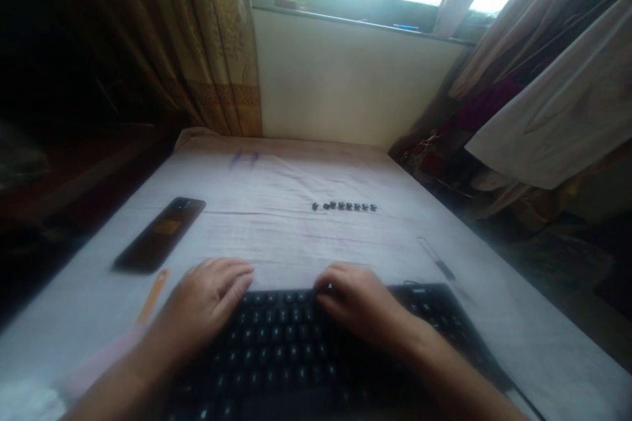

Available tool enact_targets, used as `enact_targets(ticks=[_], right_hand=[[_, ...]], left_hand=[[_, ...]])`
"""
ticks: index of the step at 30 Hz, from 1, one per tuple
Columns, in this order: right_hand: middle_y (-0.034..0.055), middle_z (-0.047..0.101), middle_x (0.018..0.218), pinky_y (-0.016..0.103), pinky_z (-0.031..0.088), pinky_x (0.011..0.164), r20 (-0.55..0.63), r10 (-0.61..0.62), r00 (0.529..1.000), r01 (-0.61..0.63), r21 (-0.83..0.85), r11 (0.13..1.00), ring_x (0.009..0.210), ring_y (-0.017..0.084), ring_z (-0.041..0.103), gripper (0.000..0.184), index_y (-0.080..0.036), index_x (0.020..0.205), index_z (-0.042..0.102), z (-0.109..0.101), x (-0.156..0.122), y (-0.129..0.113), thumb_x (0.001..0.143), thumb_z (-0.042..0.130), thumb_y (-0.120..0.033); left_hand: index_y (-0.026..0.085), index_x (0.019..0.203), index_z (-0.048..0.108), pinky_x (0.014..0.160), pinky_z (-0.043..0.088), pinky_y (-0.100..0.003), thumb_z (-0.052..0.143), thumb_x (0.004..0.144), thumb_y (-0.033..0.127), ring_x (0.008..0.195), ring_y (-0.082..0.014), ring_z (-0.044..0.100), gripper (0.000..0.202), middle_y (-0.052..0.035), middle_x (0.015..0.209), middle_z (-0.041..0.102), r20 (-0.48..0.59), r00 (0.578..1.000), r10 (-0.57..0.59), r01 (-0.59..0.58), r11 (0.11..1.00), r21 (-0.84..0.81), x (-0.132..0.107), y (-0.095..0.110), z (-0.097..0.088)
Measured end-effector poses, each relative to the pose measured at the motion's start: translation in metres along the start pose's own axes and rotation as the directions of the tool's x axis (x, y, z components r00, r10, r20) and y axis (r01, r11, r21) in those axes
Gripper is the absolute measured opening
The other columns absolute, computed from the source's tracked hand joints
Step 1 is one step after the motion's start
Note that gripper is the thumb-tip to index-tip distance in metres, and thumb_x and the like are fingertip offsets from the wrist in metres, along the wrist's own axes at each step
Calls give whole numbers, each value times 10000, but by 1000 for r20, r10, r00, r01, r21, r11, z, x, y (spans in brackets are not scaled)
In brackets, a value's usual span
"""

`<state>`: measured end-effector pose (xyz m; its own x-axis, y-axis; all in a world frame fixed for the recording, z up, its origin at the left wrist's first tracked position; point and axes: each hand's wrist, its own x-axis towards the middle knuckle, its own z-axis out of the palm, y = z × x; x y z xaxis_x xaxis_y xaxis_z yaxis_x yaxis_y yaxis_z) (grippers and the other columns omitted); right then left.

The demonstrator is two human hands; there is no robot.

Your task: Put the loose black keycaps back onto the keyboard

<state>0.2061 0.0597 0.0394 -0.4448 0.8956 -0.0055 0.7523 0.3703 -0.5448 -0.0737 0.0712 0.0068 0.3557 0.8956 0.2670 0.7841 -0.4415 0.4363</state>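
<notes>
A black keyboard (276, 335) lies in front of me on a cloth-covered table. My left hand (217, 286) rests over its upper left corner, fingers stretched out and lying close together, with nothing seen in them. Over the upper edge, right of the middle, my right hand (358, 299) has its thumb and fingertips pinched together. Between them shows a small dark keycap (330, 286) with a white mark, partly covered by the fingers. Beyond the keyboard, several small black pieces (349, 206), which look like keycaps, sit in a row, one slightly apart at the left.
A dark smartphone (160, 235) lies at the left, near an orange strip-like tool (154, 296). At the right is a thin wire-loop tool (437, 258) with a dark handle. A patterned curtain (217, 46) hangs behind the table, and cloths (557, 105) hang at the right.
</notes>
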Motion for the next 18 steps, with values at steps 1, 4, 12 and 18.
enact_targets(ticks=[1, 4, 12, 18], right_hand=[[26, 703, 883, 265, 483, 737, 1, -7, 1000, 7, -6, 1000, 795, 154, 633, 138, -192, 884, 707, 1, 0, 0, 799, 641, -105], [28, 700, 882, 258, 484, 725, 0, -18, 1000, 18, -9, 1000, 781, 151, 629, 127, -193, 876, 708, 2, -1, -1, 806, 643, -110], [46, 698, 872, 255, 490, 700, -57, -27, 998, 27, -16, 1000, 768, 161, 642, 99, -186, 869, 731, 11, -3, 3, 821, 658, -139], [41, 713, 866, 251, 501, 696, -76, -41, 996, 40, -11, 999, 762, 163, 660, 102, -200, 870, 746, 14, -4, 6, 826, 662, -159]], left_hand=[[273, 1051, 719, 914, 490, -439, 450, 951, 481, 1041, -264, 640, 353, -42, 1088, 724, -17, 999, 48, -48, 998, 31, -1, 5, 0], [278, 1090, 693, 915, 476, -448, 483, 957, 411, 1051, -261, 621, 282, -46, 1114, 701, -50, 981, 187, -183, 980, 80, -6, 23, 2], [268, 1192, 643, 995, 442, -496, 512, 936, 247, 1125, -276, 550, 289, -63, 1183, 630, 2, 941, 339, -337, 935, 109, -15, 63, 25], [265, 1259, 613, 1022, 426, -528, 528, 940, 287, 1173, -296, 523, 332, -86, 1229, 606, -12, 931, 364, -356, 918, 174, -16, 65, 34]])
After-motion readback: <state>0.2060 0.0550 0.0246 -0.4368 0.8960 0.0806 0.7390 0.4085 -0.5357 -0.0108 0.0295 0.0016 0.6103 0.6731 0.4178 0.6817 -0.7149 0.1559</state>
